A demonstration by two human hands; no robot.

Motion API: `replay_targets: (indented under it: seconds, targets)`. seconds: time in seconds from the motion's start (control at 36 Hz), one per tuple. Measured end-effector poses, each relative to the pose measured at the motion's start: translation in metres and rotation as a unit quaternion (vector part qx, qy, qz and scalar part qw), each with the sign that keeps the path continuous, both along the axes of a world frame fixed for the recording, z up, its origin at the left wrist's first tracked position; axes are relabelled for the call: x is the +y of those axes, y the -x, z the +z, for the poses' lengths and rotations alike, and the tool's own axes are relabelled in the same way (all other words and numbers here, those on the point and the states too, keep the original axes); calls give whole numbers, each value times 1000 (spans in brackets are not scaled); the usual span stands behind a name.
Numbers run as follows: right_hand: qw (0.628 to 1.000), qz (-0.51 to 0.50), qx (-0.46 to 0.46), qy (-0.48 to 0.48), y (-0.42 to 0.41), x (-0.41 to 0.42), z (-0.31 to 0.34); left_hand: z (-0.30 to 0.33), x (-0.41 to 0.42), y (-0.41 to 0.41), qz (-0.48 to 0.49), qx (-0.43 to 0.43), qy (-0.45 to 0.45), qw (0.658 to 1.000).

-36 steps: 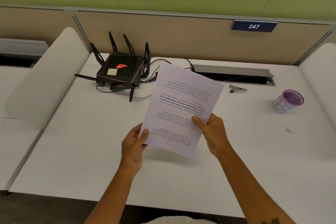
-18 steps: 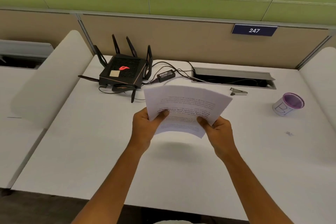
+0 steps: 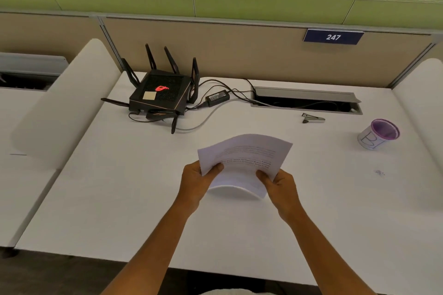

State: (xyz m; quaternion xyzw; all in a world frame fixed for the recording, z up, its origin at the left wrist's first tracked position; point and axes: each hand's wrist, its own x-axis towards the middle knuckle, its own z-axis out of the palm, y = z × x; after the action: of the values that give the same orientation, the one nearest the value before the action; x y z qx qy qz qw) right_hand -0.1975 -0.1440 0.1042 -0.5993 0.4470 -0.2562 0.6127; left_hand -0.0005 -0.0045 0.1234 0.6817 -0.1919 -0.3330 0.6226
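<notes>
A white printed sheet of paper is held above the middle of the white desk, bowed so its far half arches up and its near edge curls under. My left hand pinches its left edge with the thumb on top. My right hand pinches its right edge the same way. The text on the sheet reads upside down to me.
A black router with several antennas, its power brick and cables sit at the back left. A cable hatch, a small stapler and a purple-rimmed cup lie at the back right. White dividers flank the desk.
The sheet went from upright and tilted to lying flatter and bowed. Both hands shifted to its side edges and moved slightly forward; the power brick behind it came into view.
</notes>
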Motion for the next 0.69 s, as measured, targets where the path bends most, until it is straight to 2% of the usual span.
replay_targets:
  seconds: [0.17,0.39,0.56,0.69]
  targets:
    - [998,35,37,-33,8,1,-18,-6,4,5,16,32,-6,999]
    - [993,53,-50,-92,24,-7,-11,3,15,-4,121,134,84,980]
    - [976,23,-147,-160,11,0,-2,7,14,7,146,243,159,946]
    - [975,0,-158,-155,-7,11,7,1,8,23,134,306,232,914]
